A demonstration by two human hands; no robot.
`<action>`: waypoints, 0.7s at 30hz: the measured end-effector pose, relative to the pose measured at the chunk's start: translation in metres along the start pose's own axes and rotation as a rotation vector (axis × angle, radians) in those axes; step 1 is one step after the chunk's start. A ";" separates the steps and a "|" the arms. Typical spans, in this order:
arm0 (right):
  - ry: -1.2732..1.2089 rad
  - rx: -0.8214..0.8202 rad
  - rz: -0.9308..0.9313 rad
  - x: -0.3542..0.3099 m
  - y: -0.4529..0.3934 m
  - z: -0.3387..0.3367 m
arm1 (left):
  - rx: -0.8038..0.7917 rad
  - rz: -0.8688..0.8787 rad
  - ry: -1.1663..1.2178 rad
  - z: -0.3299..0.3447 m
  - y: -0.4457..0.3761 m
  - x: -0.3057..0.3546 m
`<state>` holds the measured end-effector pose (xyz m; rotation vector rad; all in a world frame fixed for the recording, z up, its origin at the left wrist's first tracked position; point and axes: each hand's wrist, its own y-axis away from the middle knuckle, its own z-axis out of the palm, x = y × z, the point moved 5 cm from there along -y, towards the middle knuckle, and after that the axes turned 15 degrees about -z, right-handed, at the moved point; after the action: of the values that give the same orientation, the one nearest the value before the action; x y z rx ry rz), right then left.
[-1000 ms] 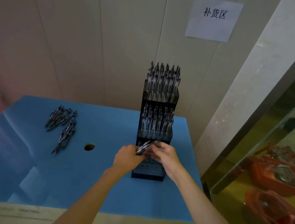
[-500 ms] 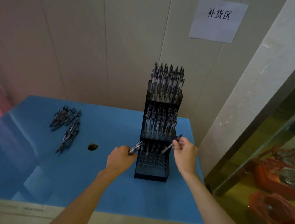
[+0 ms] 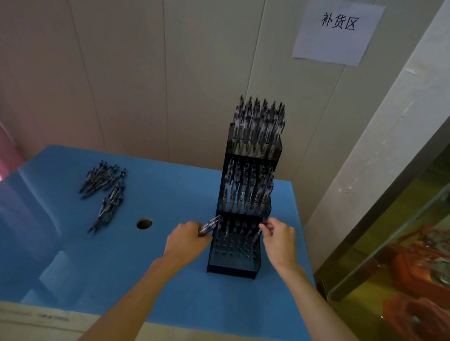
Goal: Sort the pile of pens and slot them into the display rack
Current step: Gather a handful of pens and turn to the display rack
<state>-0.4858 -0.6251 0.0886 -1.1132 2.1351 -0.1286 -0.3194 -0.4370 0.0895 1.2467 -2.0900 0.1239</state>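
Note:
A black three-tier display rack (image 3: 232,266) stands on the blue table (image 3: 89,267) near its right edge. Its top and middle tiers are full of upright pens; the bottom tier holds one back row and several bare holes. My left hand (image 3: 186,243) grips a small bundle of pens (image 3: 209,224) just left of the bottom tier. My right hand (image 3: 278,242) pinches a single pen (image 3: 258,234) by its top, its tip down at the right end of the bottom tier's back row. A loose pile of pens (image 3: 105,189) lies at the far left.
A round hole (image 3: 144,223) is cut in the table between the pile and the rack. A paper sign (image 3: 337,31) hangs on the panelled wall behind. A white pillar and a glass panel with red things behind it stand to the right.
My hands have parted from a shared bundle in front of the rack. The right hand took one pen to the right, then lowered it upright toward the bottom tier. The left hand stayed put.

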 end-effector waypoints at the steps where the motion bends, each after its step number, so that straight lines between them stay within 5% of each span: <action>1: -0.002 -0.026 -0.001 0.001 -0.001 0.003 | -0.002 0.001 0.002 0.000 0.000 0.000; 14: 0.107 -0.211 0.117 -0.004 -0.003 0.010 | -0.025 -0.001 -0.002 0.000 0.008 0.007; 19: -0.698 -0.233 0.185 -0.060 -0.001 0.012 | -0.083 0.000 -0.021 0.001 0.007 0.008; 21: -0.843 -0.310 0.170 -0.080 -0.002 0.017 | -0.146 -0.001 -0.006 0.003 0.007 0.009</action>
<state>-0.4437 -0.5627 0.1208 -0.9123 1.4850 0.6590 -0.3290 -0.4414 0.0942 1.1617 -2.0645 -0.0320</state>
